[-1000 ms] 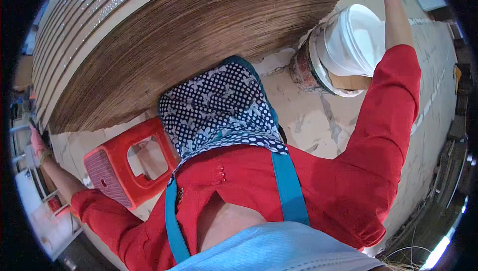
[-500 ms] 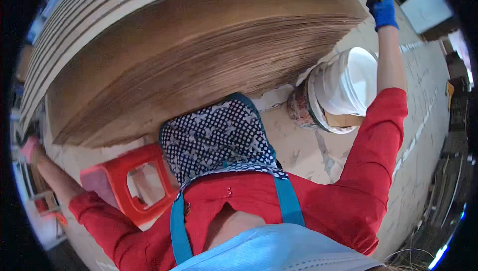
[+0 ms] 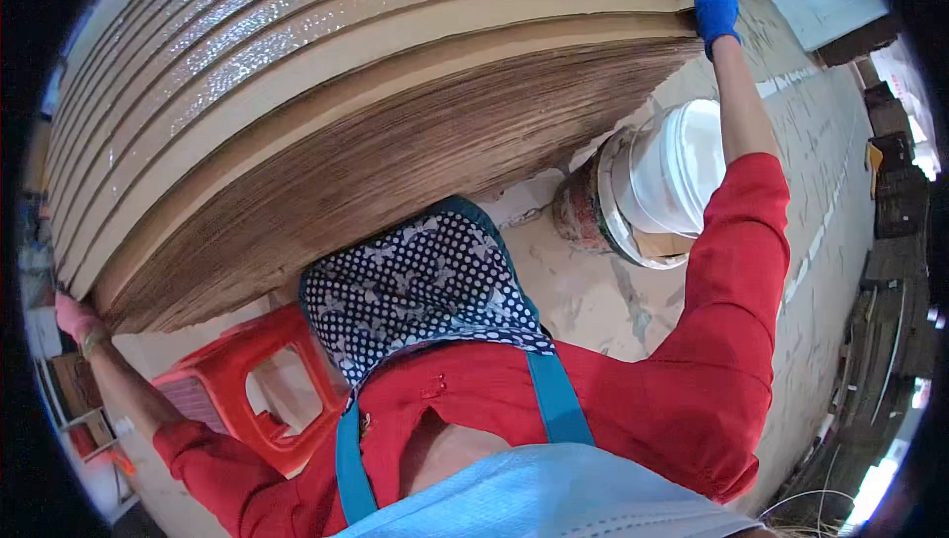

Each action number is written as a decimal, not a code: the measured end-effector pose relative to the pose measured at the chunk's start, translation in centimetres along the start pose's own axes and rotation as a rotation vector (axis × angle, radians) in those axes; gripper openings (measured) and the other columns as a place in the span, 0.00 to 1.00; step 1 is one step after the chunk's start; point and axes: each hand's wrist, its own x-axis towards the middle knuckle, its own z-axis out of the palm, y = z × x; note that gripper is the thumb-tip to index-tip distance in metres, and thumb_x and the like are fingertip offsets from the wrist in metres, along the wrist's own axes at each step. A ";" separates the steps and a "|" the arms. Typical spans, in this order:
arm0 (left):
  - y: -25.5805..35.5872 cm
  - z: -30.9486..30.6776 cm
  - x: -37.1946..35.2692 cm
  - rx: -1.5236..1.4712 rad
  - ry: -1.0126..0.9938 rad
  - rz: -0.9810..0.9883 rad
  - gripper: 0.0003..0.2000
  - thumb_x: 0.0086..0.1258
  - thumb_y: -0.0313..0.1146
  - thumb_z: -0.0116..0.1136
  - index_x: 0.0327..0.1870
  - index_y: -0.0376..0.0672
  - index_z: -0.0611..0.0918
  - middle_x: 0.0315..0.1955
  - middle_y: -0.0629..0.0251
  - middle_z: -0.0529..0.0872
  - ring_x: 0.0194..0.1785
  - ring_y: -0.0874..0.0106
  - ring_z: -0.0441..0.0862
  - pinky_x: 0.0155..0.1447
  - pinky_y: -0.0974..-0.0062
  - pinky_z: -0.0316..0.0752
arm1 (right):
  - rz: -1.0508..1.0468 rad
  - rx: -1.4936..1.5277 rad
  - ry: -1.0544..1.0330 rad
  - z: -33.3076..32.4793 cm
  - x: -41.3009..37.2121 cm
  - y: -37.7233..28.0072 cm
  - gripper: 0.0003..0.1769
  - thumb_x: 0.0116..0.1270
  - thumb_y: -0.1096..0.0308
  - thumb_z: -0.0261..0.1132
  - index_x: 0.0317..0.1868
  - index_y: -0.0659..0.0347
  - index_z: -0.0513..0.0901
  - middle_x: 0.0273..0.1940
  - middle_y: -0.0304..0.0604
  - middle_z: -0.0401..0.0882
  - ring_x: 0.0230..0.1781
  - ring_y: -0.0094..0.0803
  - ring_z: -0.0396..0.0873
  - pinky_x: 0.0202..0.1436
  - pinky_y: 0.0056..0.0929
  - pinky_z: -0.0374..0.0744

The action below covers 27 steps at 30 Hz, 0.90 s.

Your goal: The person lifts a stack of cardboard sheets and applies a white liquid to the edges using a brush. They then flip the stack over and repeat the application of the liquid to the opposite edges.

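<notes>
A tall stack of brown cardboard sheets (image 3: 395, 133) spreads in front of me. Its top sheets (image 3: 326, 39) are fanned out in steps, and glossy, wet-looking patches lie along their exposed strips. My right hand (image 3: 716, 14), in a blue glove, is closed on the sheets' right-hand edge near the front corner. At the far left, my left hand (image 3: 77, 319), in a pink glove, grips the front left corner; its fingertips are partly hidden by the cardboard.
A white bucket (image 3: 687, 167) sits in a larger stained bucket (image 3: 583, 207) to the right of the stack. The red plastic stool (image 3: 222, 365) stands at lower left. More stacked cardboard (image 3: 895, 212) lines the right side.
The raised front edge of the fanned sheets has come down onto the stack, and more of their strips show. My right hand has shifted left; my left hand has moved slightly right and down.
</notes>
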 end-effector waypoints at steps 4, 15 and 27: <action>0.9 0.2 -0.9 0.002 0.038 0.004 0.15 0.60 0.31 0.52 0.48 0.37 0.77 0.44 0.52 0.82 0.49 0.59 0.80 0.51 0.65 0.74 | 0.016 0.005 0.055 -0.3 -0.2 0.0 0.26 0.63 0.50 0.52 0.27 0.68 0.81 0.31 0.64 0.78 0.35 0.57 0.78 0.39 0.46 0.74; 1.3 0.6 0.7 0.161 -0.030 0.033 0.13 0.62 0.35 0.50 0.43 0.39 0.79 0.41 0.51 0.83 0.47 0.57 0.80 0.49 0.64 0.75 | 0.090 0.114 -0.033 -1.0 -1.5 -1.0 0.25 0.61 0.52 0.52 0.29 0.70 0.80 0.36 0.69 0.76 0.41 0.61 0.75 0.46 0.49 0.72; 3.2 -1.7 0.9 0.655 -0.207 0.162 0.13 0.63 0.40 0.48 0.37 0.42 0.82 0.38 0.50 0.84 0.44 0.54 0.81 0.47 0.63 0.76 | 0.071 -0.014 0.040 -1.3 -1.9 -2.1 0.24 0.61 0.54 0.51 0.35 0.72 0.79 0.38 0.69 0.76 0.42 0.61 0.75 0.47 0.50 0.73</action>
